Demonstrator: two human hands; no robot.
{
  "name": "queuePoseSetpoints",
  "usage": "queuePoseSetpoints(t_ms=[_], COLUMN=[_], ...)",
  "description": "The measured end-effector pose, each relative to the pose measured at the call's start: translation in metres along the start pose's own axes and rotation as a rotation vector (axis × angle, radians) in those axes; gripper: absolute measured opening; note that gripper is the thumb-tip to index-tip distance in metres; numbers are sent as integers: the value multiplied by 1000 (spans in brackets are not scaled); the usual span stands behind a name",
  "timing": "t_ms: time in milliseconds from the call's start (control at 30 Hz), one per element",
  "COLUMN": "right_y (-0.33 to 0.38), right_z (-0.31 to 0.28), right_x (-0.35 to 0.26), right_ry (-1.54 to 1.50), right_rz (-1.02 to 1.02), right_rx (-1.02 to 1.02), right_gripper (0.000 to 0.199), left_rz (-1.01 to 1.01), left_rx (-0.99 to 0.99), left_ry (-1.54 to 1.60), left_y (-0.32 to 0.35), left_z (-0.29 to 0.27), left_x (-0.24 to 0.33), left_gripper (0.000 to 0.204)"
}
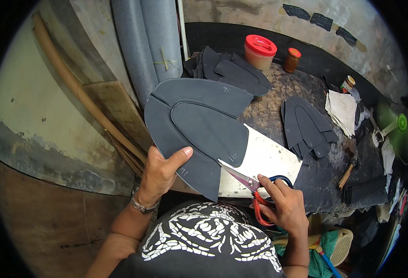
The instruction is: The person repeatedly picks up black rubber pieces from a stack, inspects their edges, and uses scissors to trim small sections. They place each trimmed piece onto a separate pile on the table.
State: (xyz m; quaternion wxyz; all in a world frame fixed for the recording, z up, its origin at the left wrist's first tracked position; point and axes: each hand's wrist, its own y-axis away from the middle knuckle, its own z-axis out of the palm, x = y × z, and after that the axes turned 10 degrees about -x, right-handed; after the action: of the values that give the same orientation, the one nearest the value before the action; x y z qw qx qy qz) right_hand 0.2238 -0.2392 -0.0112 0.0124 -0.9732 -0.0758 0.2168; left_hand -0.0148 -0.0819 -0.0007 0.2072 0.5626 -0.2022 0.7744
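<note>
Left hand (160, 173) gripping dark cutout (199, 125); right hand (282, 206) on half-hidden scissors (255, 187).

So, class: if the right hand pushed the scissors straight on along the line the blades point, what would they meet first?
The right hand aims the scissors up-left at the dark grey cut piece in the left hand; the tips already appear to touch its lower edge, though depth is unclear.

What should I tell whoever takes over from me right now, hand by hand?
Left hand: grips the dark grey shoe-upper piece, held up over the bench.
Right hand: in the red-and-blue scissors, blades at the piece's lower edge, over a white board.
Done: stacks of cut pieces lie on the bench.
Left: trimming this piece looks unfinished; how far the cut runs cannot be told.
</note>
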Motion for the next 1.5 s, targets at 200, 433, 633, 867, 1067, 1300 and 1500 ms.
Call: queuePoseSetpoints(t_ms=[200, 433, 633, 867, 1067, 1300, 1500], right_y=[2, -25, -64, -29, -5, -24, -29], right_z=[9, 43, 34, -19, 10, 34, 35], right_x=[5, 17, 33, 128, 79, 15, 12], right_ry=[-81, -1275, -1256, -369, -251, -7, 114], right_rz=[45, 218, 137, 854, 576, 321, 258], right_rx=[67, 336, 771, 808, 506, 13, -105], right_gripper=[61, 58, 49, 44, 49, 45, 48], left_rz=[-19, 9, -13, 264, -87, -91, 126], left_rx=[-5, -69, -277, -83, -4, 102, 55], left_ry=[5, 135, -56, -689, -1698, -1770, -1313], left_y=[-2, -12, -46, -213, -268, -248, -215], left_z=[1, 8, 20, -19, -8, -7, -26], left_x=[-1, -26, -62, -59, -62, -62, -51], left_gripper=[24, 35, 46, 55, 76, 76, 44])
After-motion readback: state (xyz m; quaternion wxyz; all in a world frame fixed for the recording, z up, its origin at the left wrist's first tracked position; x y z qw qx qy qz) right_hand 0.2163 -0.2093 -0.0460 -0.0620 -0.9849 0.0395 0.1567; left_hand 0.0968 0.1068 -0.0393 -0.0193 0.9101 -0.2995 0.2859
